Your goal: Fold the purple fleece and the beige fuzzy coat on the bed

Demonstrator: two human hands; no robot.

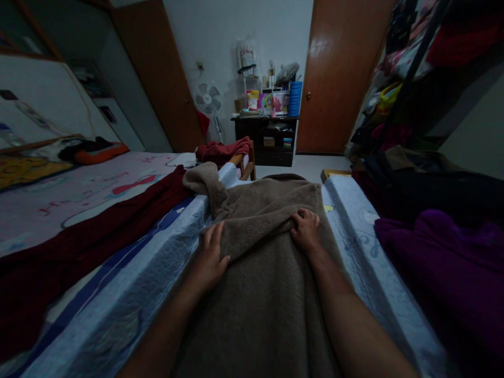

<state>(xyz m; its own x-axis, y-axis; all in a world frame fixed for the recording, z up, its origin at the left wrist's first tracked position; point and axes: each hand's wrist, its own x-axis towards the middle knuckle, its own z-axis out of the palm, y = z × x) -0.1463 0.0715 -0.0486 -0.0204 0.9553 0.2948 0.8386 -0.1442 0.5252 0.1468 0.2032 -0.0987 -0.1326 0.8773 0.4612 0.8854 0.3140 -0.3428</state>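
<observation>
A brown fleece garment [260,310] is spread lengthwise over a bed with a pale blue patterned cover [157,278]. One sleeve-like part [207,184] bends out at its far left. My left hand [212,254] lies on the garment's left side, fingers stretched out and thumb apart. On the right side, my right hand [306,228] has its fingers curled into the cloth, pinching a fold. A raised crease runs across the fleece between both hands. The garment's near end runs out of view below.
Dark red cloth [98,247] lies along the left, beside a pink bed [98,184]. Purple clothing [441,262] and dark clothes [425,184] are piled at right. Beyond stand a wooden chair [247,167] with red cloth, a fan [208,100] and a black cabinet [262,142].
</observation>
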